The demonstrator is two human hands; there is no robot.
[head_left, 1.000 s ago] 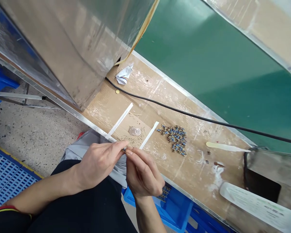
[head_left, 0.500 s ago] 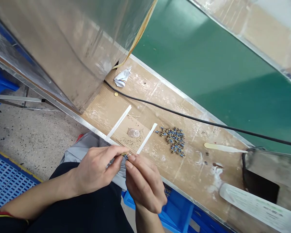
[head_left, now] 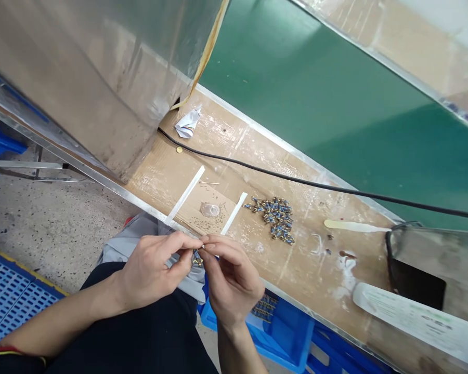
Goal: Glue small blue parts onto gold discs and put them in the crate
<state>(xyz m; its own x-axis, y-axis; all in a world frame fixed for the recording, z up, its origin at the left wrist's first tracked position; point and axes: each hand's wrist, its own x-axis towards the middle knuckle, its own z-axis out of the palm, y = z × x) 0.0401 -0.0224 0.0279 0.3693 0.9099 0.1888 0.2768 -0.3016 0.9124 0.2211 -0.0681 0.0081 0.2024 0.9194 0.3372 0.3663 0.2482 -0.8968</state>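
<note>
A small blue-and-brass metal part (head_left: pixel 197 258) shows between the fingertips of my two hands, over my lap at the table's front edge. My left hand (head_left: pixel 156 270) pinches it with thumb and forefinger. My right hand (head_left: pixel 232 275) is closed in a pinch, its fingertips meeting those of the left; what it grips there is too small and covered to make out. Just beyond the hands, a small clear plastic dish (head_left: pixel 210 209) sits among scattered tiny dark bits on the cardboard-covered tabletop. To its right lies a pile of similar blue-and-brass parts (head_left: pixel 276 218).
White tape strips (head_left: pixel 234 213) flank the dish, with a thin stick (head_left: pixel 209 183) behind it. A black cable (head_left: pixel 296 180) crosses the table. A pale spatula (head_left: pixel 354 226) and a white bottle (head_left: pixel 409 322) lie right. Below the edge is a blue bin (head_left: pixel 292 337) holding parts.
My right hand has turned and opened its curl, its fingertips now above the part against the left fingertips. More of the blue-and-brass part shows below. The view has shifted slightly.
</note>
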